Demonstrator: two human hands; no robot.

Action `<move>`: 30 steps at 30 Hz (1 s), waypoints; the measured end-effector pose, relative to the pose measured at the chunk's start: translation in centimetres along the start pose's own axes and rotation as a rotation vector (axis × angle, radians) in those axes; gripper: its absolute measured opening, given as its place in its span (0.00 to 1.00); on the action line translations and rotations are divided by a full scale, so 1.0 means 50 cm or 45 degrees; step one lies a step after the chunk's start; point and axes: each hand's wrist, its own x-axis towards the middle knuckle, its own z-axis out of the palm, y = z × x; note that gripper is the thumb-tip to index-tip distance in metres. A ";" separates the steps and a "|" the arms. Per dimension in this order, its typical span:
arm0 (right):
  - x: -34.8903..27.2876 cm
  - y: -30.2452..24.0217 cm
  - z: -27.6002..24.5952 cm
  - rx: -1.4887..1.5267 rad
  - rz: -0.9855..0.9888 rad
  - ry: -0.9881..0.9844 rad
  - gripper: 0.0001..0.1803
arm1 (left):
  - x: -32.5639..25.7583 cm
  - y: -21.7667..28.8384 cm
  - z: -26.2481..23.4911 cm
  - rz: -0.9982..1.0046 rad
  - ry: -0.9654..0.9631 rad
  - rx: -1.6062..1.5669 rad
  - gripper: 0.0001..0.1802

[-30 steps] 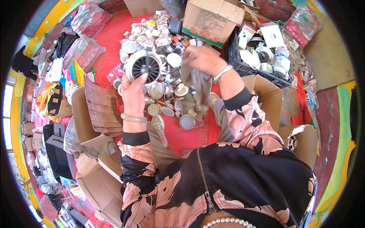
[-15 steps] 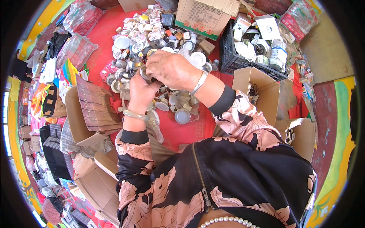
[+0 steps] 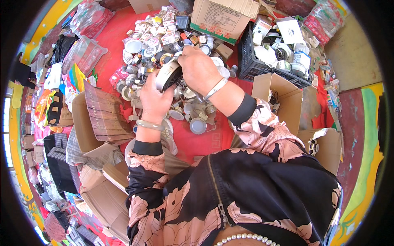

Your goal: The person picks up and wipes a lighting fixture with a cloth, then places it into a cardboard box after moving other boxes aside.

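Note:
Between my hands a round light fitting (image 3: 167, 75), with a pale silvery rim and a dark inside, is tilted on edge. My left hand (image 3: 156, 97) grips it from below, the fingers wrapped at its lower edge. At its upper right edge my right hand (image 3: 200, 70) is closed with bent fingers; what the fingertips pinch is partly hidden. Beneath and beyond both hands spreads a heap of round lamp parts, small boxes and fittings (image 3: 141, 46) on a red floor covering (image 3: 111, 39). A white round fitting (image 3: 198, 126) lies at the near edge of the heap.
A black plastic crate (image 3: 250, 67) full of fittings and boxes stands at the far right. One open cardboard box (image 3: 283, 92) sits right of my arm, another (image 3: 84, 119) on the left. A large carton (image 3: 221, 20) stands behind the heap. Plastic bags (image 3: 84, 53) lie far left.
The light fitting has tilted so that its rim and dark inside show between my hands. My right hand has shifted to the right, away from my left hand.

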 end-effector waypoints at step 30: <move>0.042 0.056 -0.103 1.851 0.600 0.033 0.08 | 0.006 -0.019 -0.058 -0.477 0.008 -1.831 0.28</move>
